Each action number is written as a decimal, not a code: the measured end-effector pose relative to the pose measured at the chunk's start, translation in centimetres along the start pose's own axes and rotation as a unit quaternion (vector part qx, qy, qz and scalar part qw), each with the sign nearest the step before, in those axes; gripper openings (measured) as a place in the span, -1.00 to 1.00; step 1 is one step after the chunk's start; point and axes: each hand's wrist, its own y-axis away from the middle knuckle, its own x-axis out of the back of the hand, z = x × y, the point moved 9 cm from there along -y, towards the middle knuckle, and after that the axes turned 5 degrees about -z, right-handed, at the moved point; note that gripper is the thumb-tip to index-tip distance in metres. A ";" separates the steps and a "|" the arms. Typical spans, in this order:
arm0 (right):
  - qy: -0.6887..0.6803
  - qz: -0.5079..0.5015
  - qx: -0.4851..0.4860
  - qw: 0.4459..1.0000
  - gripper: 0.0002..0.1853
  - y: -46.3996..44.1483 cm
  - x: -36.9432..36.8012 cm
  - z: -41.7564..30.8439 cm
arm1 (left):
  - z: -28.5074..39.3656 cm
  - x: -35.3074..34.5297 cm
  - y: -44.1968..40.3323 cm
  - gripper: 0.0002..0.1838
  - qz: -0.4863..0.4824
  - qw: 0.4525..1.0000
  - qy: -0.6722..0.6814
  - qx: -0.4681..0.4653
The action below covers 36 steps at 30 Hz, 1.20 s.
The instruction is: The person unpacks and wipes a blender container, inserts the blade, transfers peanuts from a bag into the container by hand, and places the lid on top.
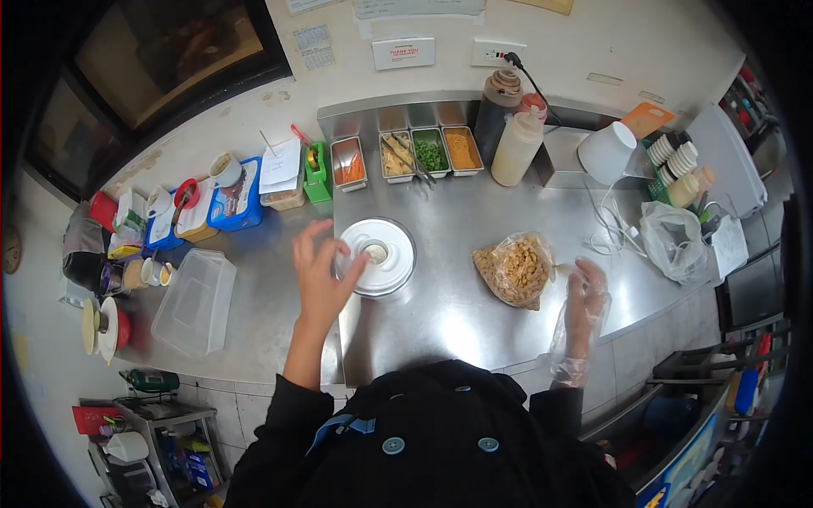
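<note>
My bare left hand [322, 269] is at the left side of a round white lid [391, 269] with a raised centre, on a round container. Its fingers are spread, and the thumb reaches over the lid toward the centre. Whether it touches the lid I cannot tell. A clear plastic glove covers my right hand [583, 303], which is beside the twisted neck of a clear bag of peanuts [515, 273]. The right fingers look loosely bent and apart from the bag, with no object visible in them. The bag rests on the steel counter [440, 339].
Steel trays of orange strips [347, 163], chopped greens [430, 152] and brown powder [461, 151] line the back, with tongs [413, 161] across them. Squeeze bottles [517, 151] stand nearby. A clear plastic tub [196, 300] lies left; a white cable [608, 222] and plastic bag [673, 240] lie right.
</note>
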 end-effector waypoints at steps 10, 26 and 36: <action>-0.005 -0.003 0.025 1.000 -0.75 0.5 0.3 -0.1 | 1.1 -4.9 -3.8 -0.84 -0.239 0.930 -0.274 -0.062; 0.008 -0.003 0.004 1.000 -0.74 0.5 0.0 0.8 | -1.6 -4.0 -2.6 -0.87 -0.234 0.952 -0.197 0.004; -0.017 -0.005 0.045 0.999 -0.74 0.3 0.1 0.5 | -1.2 -2.0 -3.0 -0.89 -0.172 0.967 -0.182 0.055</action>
